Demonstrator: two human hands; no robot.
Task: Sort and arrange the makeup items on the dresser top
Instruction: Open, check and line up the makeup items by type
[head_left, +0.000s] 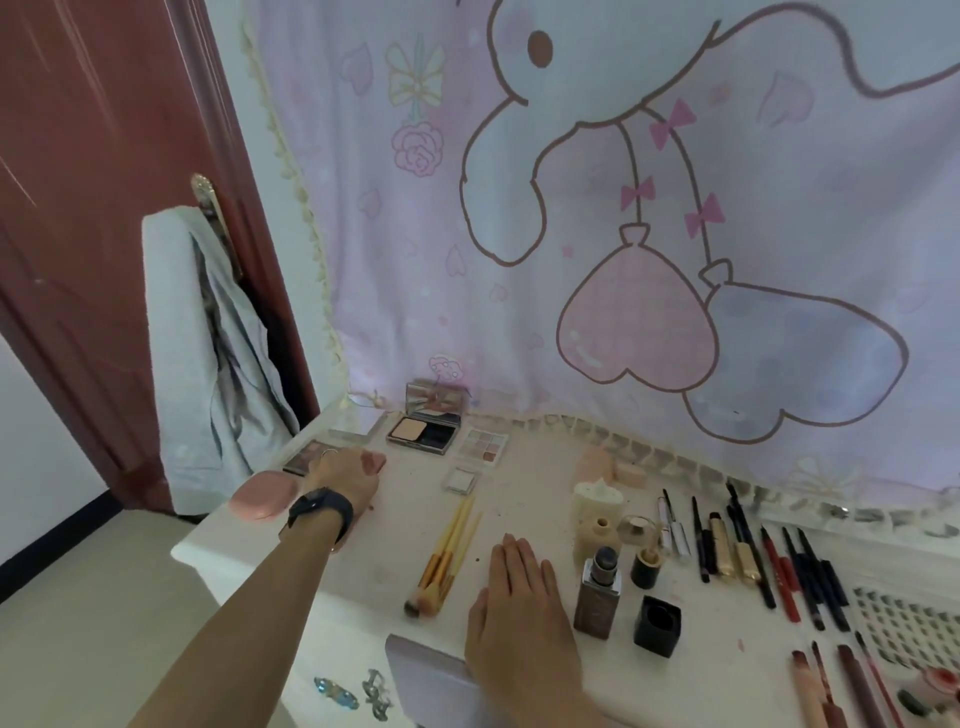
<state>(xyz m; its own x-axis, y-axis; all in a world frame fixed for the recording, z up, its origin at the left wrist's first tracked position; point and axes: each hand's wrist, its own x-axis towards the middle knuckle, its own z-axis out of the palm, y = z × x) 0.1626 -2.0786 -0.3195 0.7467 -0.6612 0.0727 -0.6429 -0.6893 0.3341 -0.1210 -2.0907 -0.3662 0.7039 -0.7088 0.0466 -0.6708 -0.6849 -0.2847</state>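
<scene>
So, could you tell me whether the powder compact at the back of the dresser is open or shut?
Open. The powder compact has its lid standing upright, and the beige powder pan shows.

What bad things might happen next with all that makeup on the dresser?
1. The pink rounded compact sits at the dresser's left edge, right beside the left hand; a nudge might send it to the floor.
2. The open powder compact with the raised mirror lid could get its powder smeared.
3. The right hand lies between the yellow-handled brushes and the upright square glass bottle, which might topple.
</scene>
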